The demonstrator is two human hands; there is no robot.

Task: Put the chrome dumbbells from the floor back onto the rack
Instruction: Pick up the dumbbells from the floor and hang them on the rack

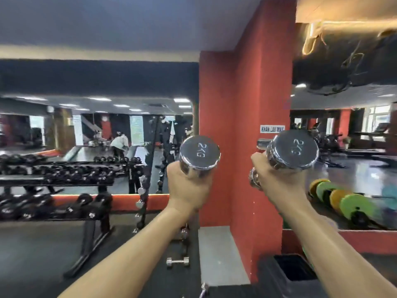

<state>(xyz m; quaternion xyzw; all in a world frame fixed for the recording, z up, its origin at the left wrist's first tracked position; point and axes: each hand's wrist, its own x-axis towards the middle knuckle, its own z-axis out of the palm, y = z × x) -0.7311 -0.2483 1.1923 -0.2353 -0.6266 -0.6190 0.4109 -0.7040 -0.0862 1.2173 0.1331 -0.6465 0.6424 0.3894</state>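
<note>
My left hand (189, 188) grips a chrome dumbbell (199, 154) upright, its round end marked 2KG facing me. My right hand (279, 181) grips a second chrome 2KG dumbbell (293, 150), tilted, with its lower head (254, 179) showing beside my wrist. Both are raised at chest height in front of a red pillar (247, 125). A tall narrow rack (144, 190) with chrome dumbbell ends stands left of my left forearm. Another small chrome dumbbell (177, 261) lies on the dark floor below, near the pillar's foot.
A low black rack (64, 181) of black dumbbells fills the left, backed by a mirror wall. Coloured weight plates (343, 203) stand on a holder at right. A black bin (292, 272) sits at the pillar's base beside a grey ledge (217, 254).
</note>
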